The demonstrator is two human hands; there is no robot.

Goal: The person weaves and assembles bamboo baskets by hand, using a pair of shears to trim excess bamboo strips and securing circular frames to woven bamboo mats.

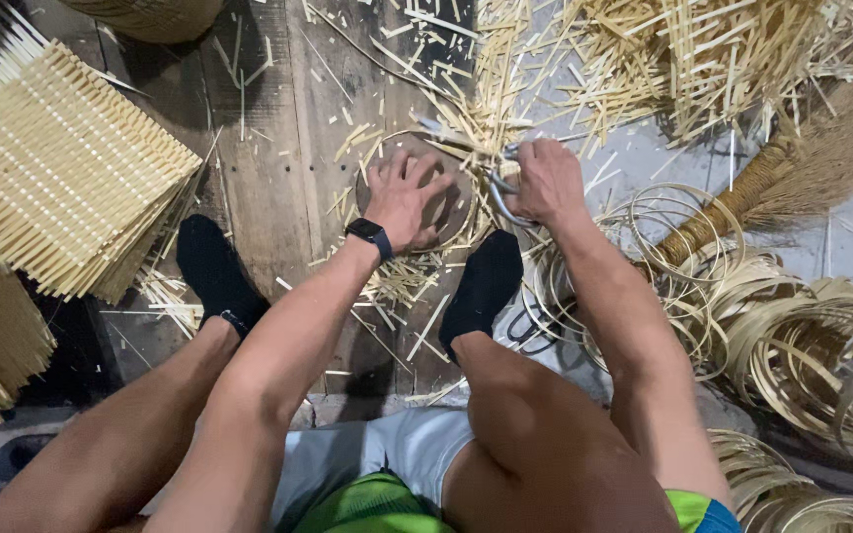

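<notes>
A seated person works on a plank floor point(278, 148) strewn with bamboo offcuts. The left hand point(405, 200), fingers spread apart, presses flat on a round woven bamboo disc point(446, 212) that lies on the boards just beyond the feet, with a black smartwatch point(369, 235) on that wrist. The right hand point(543, 181) is closed around the handles of metal shears point(502, 188), whose blades point(441, 128) point left over the disc's far edge. Both feet, in black socks point(486, 281), rest on the floor to either side of the left forearm.

At far left sits a stack of square woven bamboo mats point(61, 178). A loose heap of split bamboo strips point(663, 59) fills the far right, and a straw broom point(792, 163) lies beside it. Coils of thin bamboo hoops point(802, 336) crowd the near right, touching the right forearm's side of the floor. The curved edge of a woven basket point(150, 15) shows at the far edge.
</notes>
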